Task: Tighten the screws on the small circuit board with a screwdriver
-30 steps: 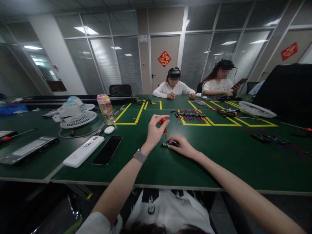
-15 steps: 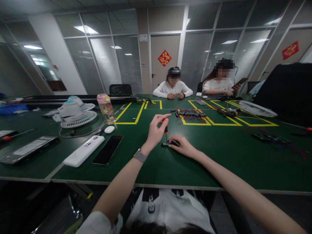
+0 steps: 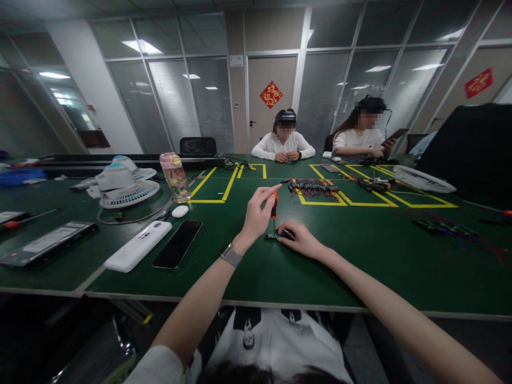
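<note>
My left hand [image 3: 258,213] is closed on the orange and black handle of a screwdriver [image 3: 274,205], its forefinger stretched out past the top. The screwdriver stands upright, and its thin shaft reaches down to a small green circuit board [image 3: 271,237] on the table. With bent fingers, my right hand [image 3: 298,238] holds the board's right end against the tabletop. Dark wires show beneath those fingers, partly hidden. Exactly where the screwdriver's tip meets the board is too small to tell.
Beyond my hands lies a pile of wired circuit boards [image 3: 312,188]; more wired boards [image 3: 448,226] lie to the right. At left are a phone [image 3: 178,245], a white power bank [image 3: 139,246], a bottle [image 3: 175,178] and a fan [image 3: 128,186]. Two people sit across the green table [image 3: 240,282].
The fingers of my left hand have shifted slightly around the screwdriver handle, and more of its orange side shows. My right hand and the board stay in place.
</note>
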Demonstrator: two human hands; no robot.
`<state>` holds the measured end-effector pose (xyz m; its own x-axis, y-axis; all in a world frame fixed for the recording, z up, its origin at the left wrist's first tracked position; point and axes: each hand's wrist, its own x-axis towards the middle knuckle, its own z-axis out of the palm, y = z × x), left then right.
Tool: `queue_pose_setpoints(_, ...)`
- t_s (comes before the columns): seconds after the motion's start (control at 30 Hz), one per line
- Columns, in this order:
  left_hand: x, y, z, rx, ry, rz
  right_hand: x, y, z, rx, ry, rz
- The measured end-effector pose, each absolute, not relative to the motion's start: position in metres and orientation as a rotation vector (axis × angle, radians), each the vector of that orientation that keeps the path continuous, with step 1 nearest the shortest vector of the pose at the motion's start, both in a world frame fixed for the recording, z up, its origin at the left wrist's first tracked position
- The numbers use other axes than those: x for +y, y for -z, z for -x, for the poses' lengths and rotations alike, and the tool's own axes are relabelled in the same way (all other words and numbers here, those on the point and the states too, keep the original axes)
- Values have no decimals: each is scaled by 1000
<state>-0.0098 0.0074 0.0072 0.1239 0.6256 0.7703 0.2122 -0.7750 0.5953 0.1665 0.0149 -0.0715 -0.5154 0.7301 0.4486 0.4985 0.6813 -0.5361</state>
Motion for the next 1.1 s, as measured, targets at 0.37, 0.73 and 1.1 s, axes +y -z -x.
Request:
queue_pose_setpoints(0.37, 12, -3, 7, 818, -1729, -2033, 15, 73, -167, -2233, -425, 920)
queue_pose_setpoints(0.73, 6, -7, 8, 934, -1733, -2239, 18, 76, -167, -2239, -418, 909)
queue_pose_setpoints(1.1, 12, -4, 8, 834, -1738, -2025, 15, 72, -167, -2254, -407, 879)
